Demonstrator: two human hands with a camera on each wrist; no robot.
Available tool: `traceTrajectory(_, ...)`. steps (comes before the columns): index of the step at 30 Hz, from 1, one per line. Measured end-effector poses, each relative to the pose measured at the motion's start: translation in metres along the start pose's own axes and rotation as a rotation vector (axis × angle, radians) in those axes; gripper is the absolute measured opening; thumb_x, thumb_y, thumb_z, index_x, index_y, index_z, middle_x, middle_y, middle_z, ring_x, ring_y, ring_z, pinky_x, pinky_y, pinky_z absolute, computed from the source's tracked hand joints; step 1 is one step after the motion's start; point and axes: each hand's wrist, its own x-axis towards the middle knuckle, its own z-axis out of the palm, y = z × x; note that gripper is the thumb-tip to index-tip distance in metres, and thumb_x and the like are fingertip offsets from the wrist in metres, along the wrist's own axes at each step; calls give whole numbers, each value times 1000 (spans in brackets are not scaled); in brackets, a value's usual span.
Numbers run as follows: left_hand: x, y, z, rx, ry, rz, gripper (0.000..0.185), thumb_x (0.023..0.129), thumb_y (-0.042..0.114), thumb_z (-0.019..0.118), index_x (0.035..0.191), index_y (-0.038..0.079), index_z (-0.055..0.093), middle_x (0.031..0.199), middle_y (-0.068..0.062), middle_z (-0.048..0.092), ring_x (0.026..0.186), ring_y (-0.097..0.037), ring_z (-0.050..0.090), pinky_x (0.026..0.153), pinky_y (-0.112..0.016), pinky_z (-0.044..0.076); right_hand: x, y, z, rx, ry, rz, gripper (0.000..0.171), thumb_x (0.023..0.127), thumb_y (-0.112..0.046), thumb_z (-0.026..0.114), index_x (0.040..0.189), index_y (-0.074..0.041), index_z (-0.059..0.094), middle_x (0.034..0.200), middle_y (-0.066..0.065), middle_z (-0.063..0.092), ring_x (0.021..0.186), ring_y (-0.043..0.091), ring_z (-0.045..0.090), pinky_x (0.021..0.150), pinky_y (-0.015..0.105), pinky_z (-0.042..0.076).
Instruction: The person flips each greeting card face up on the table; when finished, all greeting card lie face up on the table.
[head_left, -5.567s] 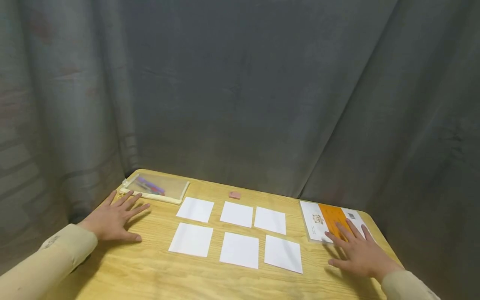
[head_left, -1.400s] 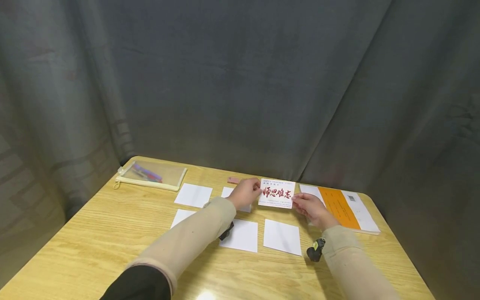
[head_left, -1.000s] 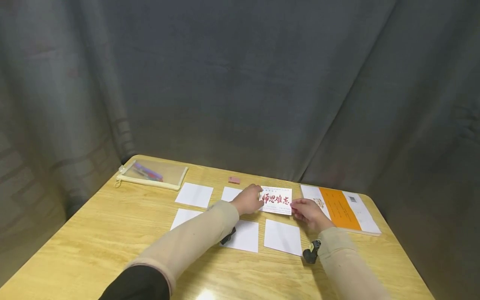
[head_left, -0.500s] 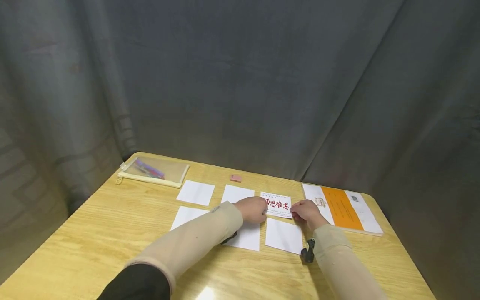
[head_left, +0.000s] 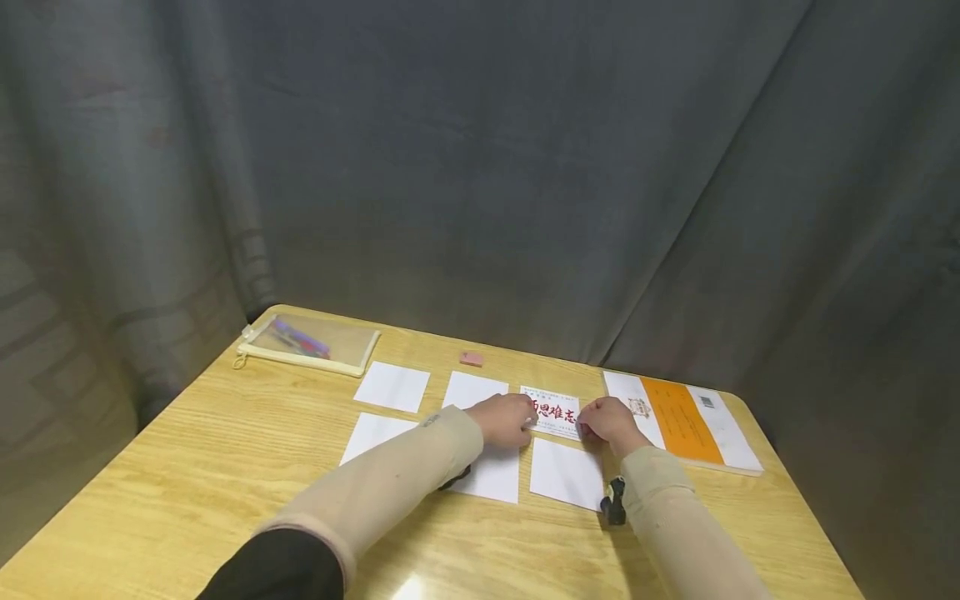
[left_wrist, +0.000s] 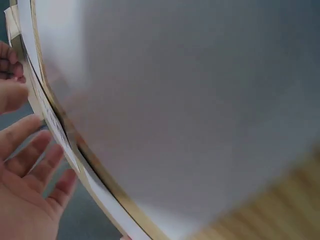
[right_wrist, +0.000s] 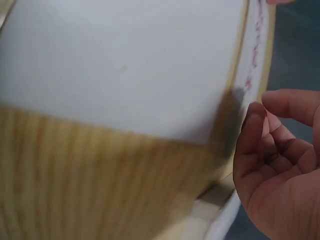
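Head view, red-lettered card [head_left: 557,410]: one, printed side up, flat or nearly so on the wooden table [head_left: 247,467], between the two hands I watch from afar.
Left hand [head_left: 507,420]: at the card's left edge, covering part of the first character.
Right hand [head_left: 611,421]: at the card's right edge.
Blank white cards: five; one [head_left: 567,473] just nearer than the printed card, another [head_left: 478,387] just left of it, the remainder farther left or nearer-left (partly under a sleeve [head_left: 390,467]).
Pink block [head_left: 472,359]: one, beyond the printed card and to its left.
Zip pouch [head_left: 341,342]: one, see-through, pens inside, well left of the card.
Book [head_left: 681,421]: one, white with orange band, right of the card.
Left wrist view, left-hand grip: fingers spread, tips touching the card's edge; I count no pinch here (the thumb stands apart).
Right wrist view, right-hand grip: thumb and forefinger pinching the printed card's edge, other fingers curled (card partly blurred to me).
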Motion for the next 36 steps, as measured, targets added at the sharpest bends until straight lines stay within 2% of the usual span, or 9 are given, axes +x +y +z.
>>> traceTrajectory(3,-4,-9,-7,-45,36,9,36,91,22,58,124,11,65,128,-2,59,122,-18,52,104,-33,40,-5,-13,2,12,5,-40,15,90,-13,58,91,1,63,76,9,59,67,19,53,57,26,45)
traceTrajectory(10,-24,-47,-28,-85,61,-72,45,95,25,52,135,5,53,140,-11,49,130,-26,45,108,-36,36,-10,-46,20,162,-89,-117,21,94,-11,56,105,5,63,94,13,66,82,20,61,73,32,52)
traceTrajectory(15,-41,-71,-31,-73,32,-118,55,95,30,50,144,5,43,151,-11,37,140,-27,31,114,-39,26,-10,-61,37,241,-153,-117,24,96,-12,55,110,6,63,99,13,66,84,18,62,76,31,53)
traceTrajectory(17,-47,-76,-30,-39,21,-108,56,96,32,48,145,6,41,151,-9,38,140,-25,31,114,-38,26,-9,-66,44,278,-178,-125,26,97,-11,54,113,9,61,101,16,66,86,20,64,77,31,55)
traceTrajectory(19,-55,-77,-29,-24,0,-89,56,97,33,46,145,6,41,150,-9,38,139,-25,32,114,-38,26,-8,-71,50,297,-207,-121,29,97,-11,54,116,10,59,104,18,65,89,21,64,78,32,55)
traceTrajectory(22,-64,-75,-26,24,-76,-64,60,99,40,41,148,8,37,153,-10,34,141,-26,28,115,-37,24,-8,-77,58,347,-259,-83,32,97,-11,53,118,12,56,106,19,63,93,23,63,82,33,54)
traceTrajectory(27,-71,-70,-22,77,-244,-105,70,97,60,33,153,18,29,159,-6,20,145,-28,16,116,-39,21,-11,-84,64,421,-298,-19,33,95,-10,53,120,12,53,110,19,57,96,25,61,87,35,52)
traceTrajectory(30,-69,-69,-24,82,-271,-117,75,95,66,30,153,18,31,159,-6,19,145,-29,17,115,-41,22,-12,-87,64,419,-287,7,32,95,-11,54,120,9,55,108,16,57,89,21,59,81,31,53)
traceTrajectory(36,-67,-66,-27,37,-274,-122,75,94,66,33,151,16,35,158,-7,22,144,-30,19,115,-42,21,-14,-88,64,438,-279,34,29,94,-11,54,117,6,58,90,9,60,69,12,54,66,26,50)
